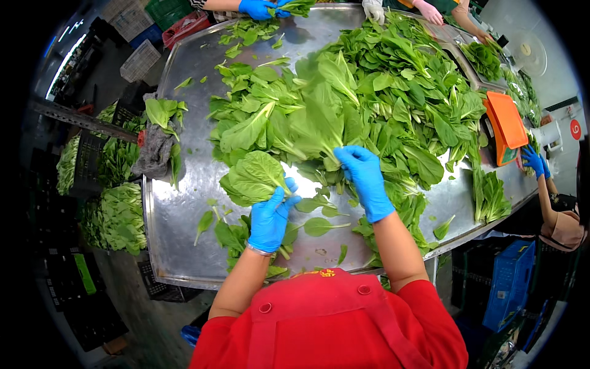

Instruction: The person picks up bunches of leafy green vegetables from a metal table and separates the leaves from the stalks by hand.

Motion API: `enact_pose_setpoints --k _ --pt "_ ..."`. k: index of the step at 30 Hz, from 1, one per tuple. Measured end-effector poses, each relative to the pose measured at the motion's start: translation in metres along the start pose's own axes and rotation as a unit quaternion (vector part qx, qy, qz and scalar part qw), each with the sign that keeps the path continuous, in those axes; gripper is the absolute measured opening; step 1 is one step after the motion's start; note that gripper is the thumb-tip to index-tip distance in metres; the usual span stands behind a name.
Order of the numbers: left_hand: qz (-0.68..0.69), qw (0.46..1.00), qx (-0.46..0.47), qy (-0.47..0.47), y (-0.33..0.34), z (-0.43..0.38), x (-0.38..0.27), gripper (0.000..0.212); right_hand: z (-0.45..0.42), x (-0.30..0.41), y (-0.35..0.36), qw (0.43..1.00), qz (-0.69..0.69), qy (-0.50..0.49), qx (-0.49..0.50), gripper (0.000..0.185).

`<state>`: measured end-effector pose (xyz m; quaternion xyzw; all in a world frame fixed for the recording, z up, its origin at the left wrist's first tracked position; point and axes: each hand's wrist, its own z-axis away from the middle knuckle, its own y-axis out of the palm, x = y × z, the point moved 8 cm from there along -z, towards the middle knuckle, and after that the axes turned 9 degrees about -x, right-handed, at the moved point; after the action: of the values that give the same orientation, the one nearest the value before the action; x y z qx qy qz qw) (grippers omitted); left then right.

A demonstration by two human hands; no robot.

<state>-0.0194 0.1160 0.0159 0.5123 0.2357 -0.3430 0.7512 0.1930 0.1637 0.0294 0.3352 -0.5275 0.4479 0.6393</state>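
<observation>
My left hand point(269, 221), in a blue glove, grips a bunch of broad green leaves point(256, 177) by the stem end. In my blue-gloved right hand point(362, 177) is a leafy green plant point(318, 124), pinched at its base, its leaves blurred and pointing away from me. Beyond both hands spreads a large heap of leafy greens point(392, 87) on the steel table point(184, 230). Loose leaves point(320, 226) lie between my forearms. A smaller pile of leaves point(233, 237) sits beside my left wrist, partly hidden by it.
An orange scale point(506, 127) stands at the right edge. Grey cloth point(156, 150) hangs over the left edge, near crates of greens point(122, 217). Co-workers' gloved hands point(258, 8) are at the far side, and another person's blue-gloved hands point(534, 161) are at right. Blue crates point(509, 281) stand below right.
</observation>
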Motion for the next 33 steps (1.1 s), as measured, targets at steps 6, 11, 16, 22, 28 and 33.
enact_pose_setpoints --k 6,11,16,22,28,33 --pt "0.050 0.998 0.012 -0.026 -0.007 -0.004 0.013 0.024 0.030 0.026 -0.011 0.988 -0.151 0.024 0.012 0.019" --pt "0.094 0.994 0.015 -0.062 0.017 0.000 0.009 0.020 0.033 0.004 -0.011 0.966 -0.229 0.059 0.101 0.018" --pt "0.093 0.992 0.024 -0.077 0.032 0.009 0.002 0.014 0.042 -0.004 -0.004 0.961 -0.240 0.071 0.118 0.031" --pt "0.008 0.998 0.038 -0.045 0.053 0.022 0.007 0.019 0.066 -0.003 0.001 0.987 -0.080 0.011 0.139 0.028" --pt "-0.388 0.895 0.106 0.191 0.053 0.033 0.006 0.028 0.086 0.007 0.008 0.990 0.001 -0.037 0.135 0.030" --pt "-0.233 0.967 0.068 0.072 0.048 0.032 0.016 0.030 0.086 0.011 0.013 0.971 0.066 -0.157 0.165 0.031"
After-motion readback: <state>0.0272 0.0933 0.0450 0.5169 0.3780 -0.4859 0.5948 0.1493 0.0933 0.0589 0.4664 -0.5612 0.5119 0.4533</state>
